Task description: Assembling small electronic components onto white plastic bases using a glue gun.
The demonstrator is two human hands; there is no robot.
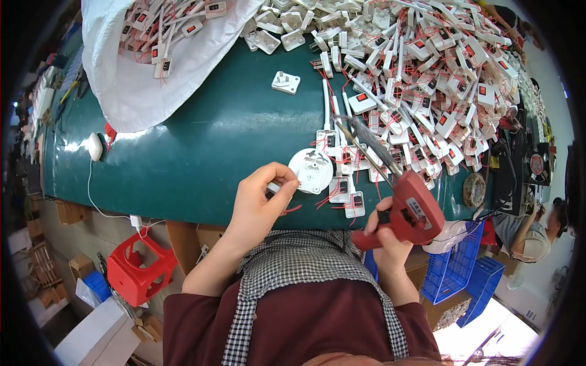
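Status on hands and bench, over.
Right hand gripping red handheld tool. Left hand pinched at round white fixture. Wired white pieces crowd its right side.

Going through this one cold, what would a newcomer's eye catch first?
Probably the red soldering gun in the right hand, over the green table's near edge. Next, the heap of white switch parts with red wires at the table's far right, and the open white sack of similar pieces at its far left.

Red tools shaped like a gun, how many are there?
1: the red gun-shaped tool, held in the person's right hand. Others may be hidden under the pile of white parts.
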